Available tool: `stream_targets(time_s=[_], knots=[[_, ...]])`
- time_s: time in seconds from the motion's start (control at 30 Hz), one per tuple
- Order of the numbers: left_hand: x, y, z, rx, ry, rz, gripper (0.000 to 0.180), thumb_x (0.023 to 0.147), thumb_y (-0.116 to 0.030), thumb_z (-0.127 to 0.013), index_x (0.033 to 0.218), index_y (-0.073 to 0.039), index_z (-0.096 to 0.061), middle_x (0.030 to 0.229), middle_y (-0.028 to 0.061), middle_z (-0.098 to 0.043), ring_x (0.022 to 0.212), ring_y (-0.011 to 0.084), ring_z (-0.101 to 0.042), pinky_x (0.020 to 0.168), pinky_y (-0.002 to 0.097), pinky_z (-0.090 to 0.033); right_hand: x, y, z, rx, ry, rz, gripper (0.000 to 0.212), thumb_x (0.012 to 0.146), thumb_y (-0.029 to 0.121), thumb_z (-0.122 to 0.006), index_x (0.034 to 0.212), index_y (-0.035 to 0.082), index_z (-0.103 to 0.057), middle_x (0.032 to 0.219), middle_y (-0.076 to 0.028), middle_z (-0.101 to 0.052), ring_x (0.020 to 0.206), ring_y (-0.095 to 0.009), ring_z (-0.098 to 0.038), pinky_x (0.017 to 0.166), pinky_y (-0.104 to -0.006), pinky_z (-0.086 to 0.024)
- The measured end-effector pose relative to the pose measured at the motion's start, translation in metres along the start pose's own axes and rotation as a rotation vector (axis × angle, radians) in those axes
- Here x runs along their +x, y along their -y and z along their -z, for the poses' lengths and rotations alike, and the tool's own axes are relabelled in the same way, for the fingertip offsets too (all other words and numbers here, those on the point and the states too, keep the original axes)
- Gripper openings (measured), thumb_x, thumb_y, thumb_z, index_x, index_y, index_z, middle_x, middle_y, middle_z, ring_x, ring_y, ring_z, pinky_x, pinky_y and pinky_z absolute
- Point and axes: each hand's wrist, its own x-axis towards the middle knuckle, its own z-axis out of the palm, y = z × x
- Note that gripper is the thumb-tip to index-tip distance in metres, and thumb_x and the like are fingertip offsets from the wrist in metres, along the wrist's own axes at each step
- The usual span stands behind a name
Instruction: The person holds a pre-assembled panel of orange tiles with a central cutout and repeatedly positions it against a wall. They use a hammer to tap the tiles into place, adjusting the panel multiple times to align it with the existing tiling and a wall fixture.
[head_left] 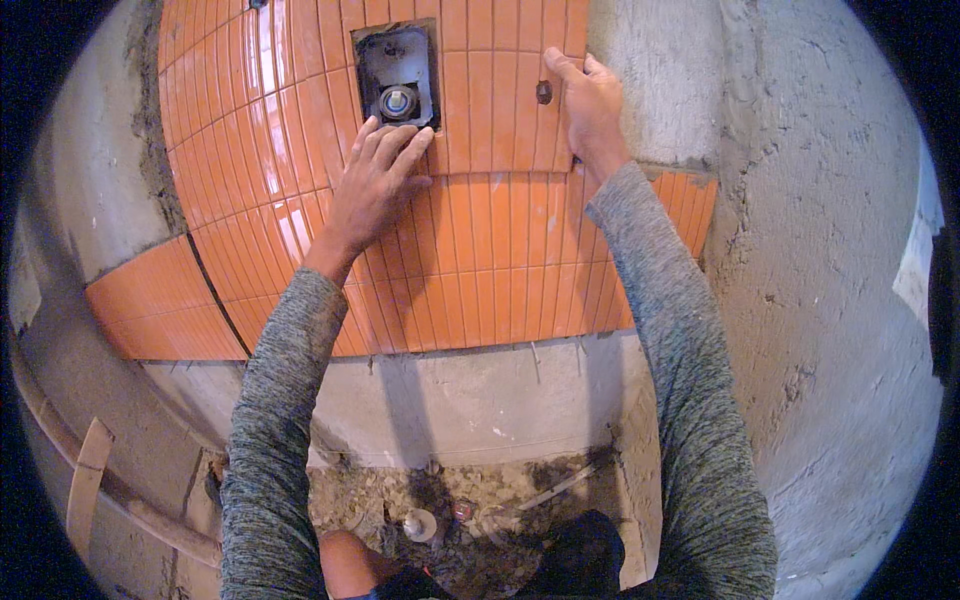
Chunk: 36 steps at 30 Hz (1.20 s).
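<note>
A glossy orange ribbed wall tile (490, 90) lies against the wall over the lower row of tiles. It has a rectangular cutout (433, 75) and a small dark hole near its right edge. Inside the cutout show a recessed box and a round pipe fitting (397, 102). My left hand (380, 180) rests on the tile with its fingers stretched out, fingertips at the cutout's lower edge. My right hand (592, 110) holds the tile's right edge, its thumb on the front face and the other fingers mostly hidden.
Orange tiles (520, 300) cover the lower wall, with bare cement (480, 400) beneath them. Rough grey plaster (810, 280) runs along the right. Below lie rubble and a white round object (420, 525). At lower left are a curved pipe (150, 520) and a wooden strip (90, 480).
</note>
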Motion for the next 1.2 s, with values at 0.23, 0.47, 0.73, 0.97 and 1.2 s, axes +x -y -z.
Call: stream_targets(time_s=[0.23,0.47,0.73,0.97,1.2], knots=[[-0.005,0.004,-0.004,0.018,0.031,0.021,0.071,0.081,-0.025,-0.080,0.146,-0.015,-0.054,0.136,0.0074,-0.055,0.134,0.0291,-0.049,0.122,0.0539,-0.033,0.011,-0.010,0.003,-0.087,0.009,-0.006,0.024,0.093,0.017,-0.074,0.108,-0.002,-0.071,0.101,-0.007,-0.074,0.084,-0.012,-0.068,0.074,-0.0301,-0.057],[-0.012,0.004,-0.007,0.033,0.040,0.087,0.073,0.082,-0.030,-0.080,0.149,-0.019,-0.053,0.137,0.0067,-0.053,0.138,0.0276,-0.045,0.126,0.0584,-0.013,0.011,-0.012,-0.002,-0.059,0.037,0.056,0.027,0.092,0.017,-0.075,0.108,-0.004,-0.070,0.098,-0.008,-0.075,0.083,-0.013,-0.069,0.073,-0.0301,-0.057],[-0.011,0.003,-0.010,0.041,0.026,0.129,0.071,0.081,-0.031,-0.081,0.147,-0.022,-0.056,0.131,0.0069,-0.053,0.134,0.0273,-0.047,0.125,0.0617,-0.006,0.020,0.015,0.014,-0.238,0.163,-0.045,0.031,0.089,0.019,-0.080,0.108,-0.004,-0.072,0.098,-0.010,-0.076,0.084,-0.015,-0.071,0.074,-0.0306,-0.058],[-0.008,0.000,-0.006,0.028,0.024,0.128,0.069,0.082,-0.027,-0.081,0.147,-0.021,-0.058,0.132,0.0131,-0.055,0.129,0.0313,-0.052,0.125,0.0600,-0.010,0.036,0.017,0.024,-0.432,0.243,-0.005,0.035,0.089,0.022,-0.081,0.110,-0.004,-0.073,0.102,-0.011,-0.077,0.085,-0.015,-0.072,0.075,-0.0308,-0.058],[-0.007,-0.003,-0.004,0.006,0.014,0.153,0.068,0.081,-0.027,-0.082,0.145,-0.020,-0.060,0.130,0.0136,-0.055,0.126,0.0313,-0.054,0.124,0.0603,-0.011,0.034,0.025,0.041,-0.536,0.400,0.023,0.044,0.091,0.024,-0.078,0.122,-0.005,-0.068,0.111,-0.014,-0.075,0.097,-0.019,-0.071,0.082,-0.0327,-0.058]])
